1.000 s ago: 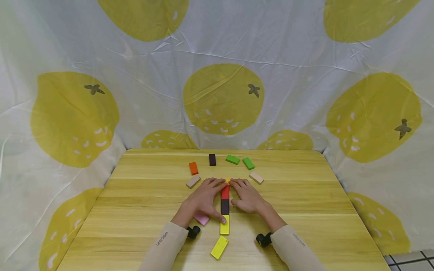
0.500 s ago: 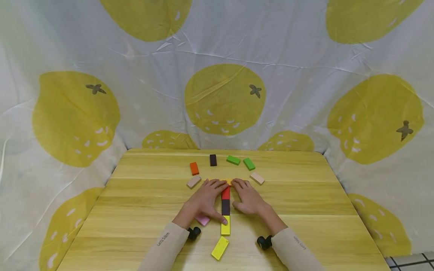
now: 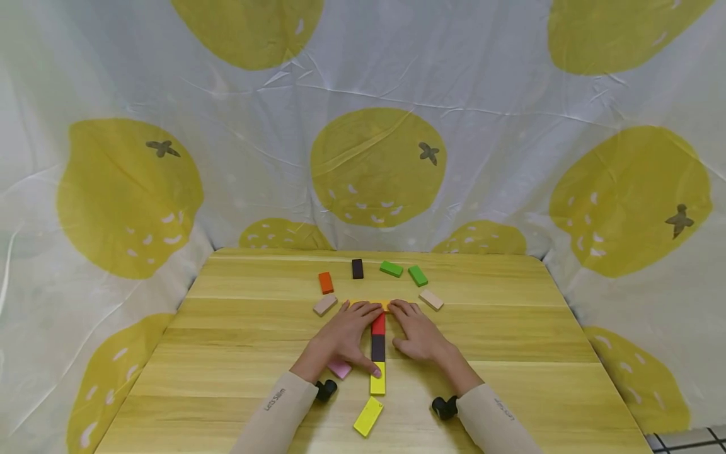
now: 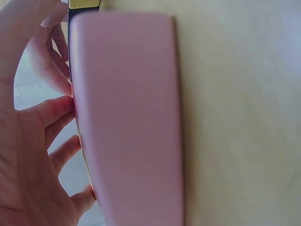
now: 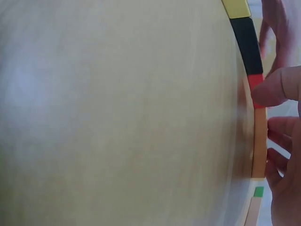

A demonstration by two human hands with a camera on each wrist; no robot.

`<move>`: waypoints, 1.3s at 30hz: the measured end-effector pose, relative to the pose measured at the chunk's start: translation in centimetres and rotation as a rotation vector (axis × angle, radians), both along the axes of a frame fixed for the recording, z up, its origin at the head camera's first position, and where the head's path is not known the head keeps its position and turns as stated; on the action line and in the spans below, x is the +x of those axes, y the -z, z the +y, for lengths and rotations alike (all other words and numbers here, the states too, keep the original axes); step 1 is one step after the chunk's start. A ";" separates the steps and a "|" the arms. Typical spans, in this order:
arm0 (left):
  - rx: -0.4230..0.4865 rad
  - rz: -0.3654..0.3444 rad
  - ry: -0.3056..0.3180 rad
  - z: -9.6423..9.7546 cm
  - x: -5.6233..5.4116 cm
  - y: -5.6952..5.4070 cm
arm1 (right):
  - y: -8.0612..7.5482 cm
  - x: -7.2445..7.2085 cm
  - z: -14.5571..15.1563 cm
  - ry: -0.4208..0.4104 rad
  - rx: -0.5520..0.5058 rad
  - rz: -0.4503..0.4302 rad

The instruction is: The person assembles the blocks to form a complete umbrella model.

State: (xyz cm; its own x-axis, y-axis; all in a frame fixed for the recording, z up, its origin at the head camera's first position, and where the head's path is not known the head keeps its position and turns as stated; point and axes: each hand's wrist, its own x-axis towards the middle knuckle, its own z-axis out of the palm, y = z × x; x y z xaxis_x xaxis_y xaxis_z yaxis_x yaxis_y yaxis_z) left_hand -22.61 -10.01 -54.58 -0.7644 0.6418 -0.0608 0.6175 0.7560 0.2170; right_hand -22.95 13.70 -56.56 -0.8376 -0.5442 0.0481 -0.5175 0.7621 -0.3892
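Observation:
In the head view a yellow block (image 3: 377, 383), a black block (image 3: 377, 348) and a red block (image 3: 378, 324) lie end to end in a column. Orange blocks (image 3: 386, 305) run crosswise at its far end, partly hidden by the fingers. My left hand (image 3: 347, 334) spans the column's left side, thumb over the yellow block and fingertips at the orange and red ones. On the other side, my right hand (image 3: 420, 333) touches the orange piece with its fingertips. A pink block (image 4: 131, 117) lies below my left palm, large in the left wrist view.
A loose yellow block (image 3: 368, 416) lies near the column's near end. Farther back are an orange-red block (image 3: 326, 282), a dark block (image 3: 357, 268), two green blocks (image 3: 391, 269) and two pale wooden blocks (image 3: 431, 299). A lemon-print cloth (image 3: 244, 164) hangs behind the table.
The fingertips of my hands have drawn slightly apart, so more orange shows between and beside them. The blocks keep their arrangement; the whole view has shifted slightly.

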 end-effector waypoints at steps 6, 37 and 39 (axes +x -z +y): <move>-0.005 -0.001 -0.003 0.0 0.0 -0.1 | 0.0 -0.4 0.4 -0.002 -0.031 -0.038; -0.016 -0.030 -0.018 0.1 0.1 -0.3 | 0.0 -1.3 5.6 0.204 -0.196 0.061; -0.014 -0.028 -0.017 0.2 0.1 -0.2 | 0.2 -1.3 5.8 0.223 -0.178 0.077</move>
State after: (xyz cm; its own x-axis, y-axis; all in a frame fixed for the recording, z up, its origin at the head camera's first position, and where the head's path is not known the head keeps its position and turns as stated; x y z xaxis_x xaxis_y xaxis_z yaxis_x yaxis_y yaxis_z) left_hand -22.54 -9.84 -54.36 -0.7731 0.6277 -0.0911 0.5984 0.7695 0.2233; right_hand -24.29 19.47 -56.76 -0.9256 -0.3246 0.1946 -0.3784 0.7834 -0.4930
